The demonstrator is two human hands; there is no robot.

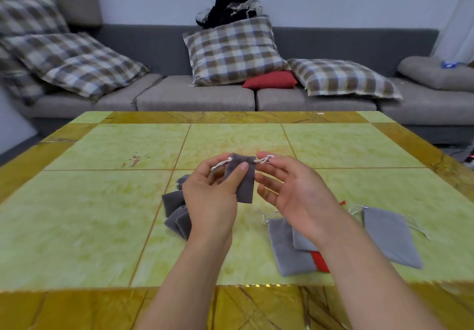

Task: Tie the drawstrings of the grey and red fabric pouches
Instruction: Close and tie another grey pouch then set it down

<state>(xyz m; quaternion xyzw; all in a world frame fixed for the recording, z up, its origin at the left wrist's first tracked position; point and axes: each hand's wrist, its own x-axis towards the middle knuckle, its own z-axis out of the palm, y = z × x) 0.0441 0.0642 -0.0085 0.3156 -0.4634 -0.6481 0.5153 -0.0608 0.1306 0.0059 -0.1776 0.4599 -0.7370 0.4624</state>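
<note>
No text, label, brand or number can be read anywhere.

A home living room: a grey sofa (195,93) with plaid cushions (234,51) behind a tiled table (102,201).

The room is evenly and softly lit, bright enough to read colours, with no single lamp showing. Shadows are faint: a weak one lies under the hands on the table (102,201). The tabletop has a dull sheen but no hard glare. The wide lens bends the scene, so the sofa (195,96) bows and the table edges splay outward. The far left cushions (28,16) are smeared and soft. The near table edge looks jagged and blurred.
</note>
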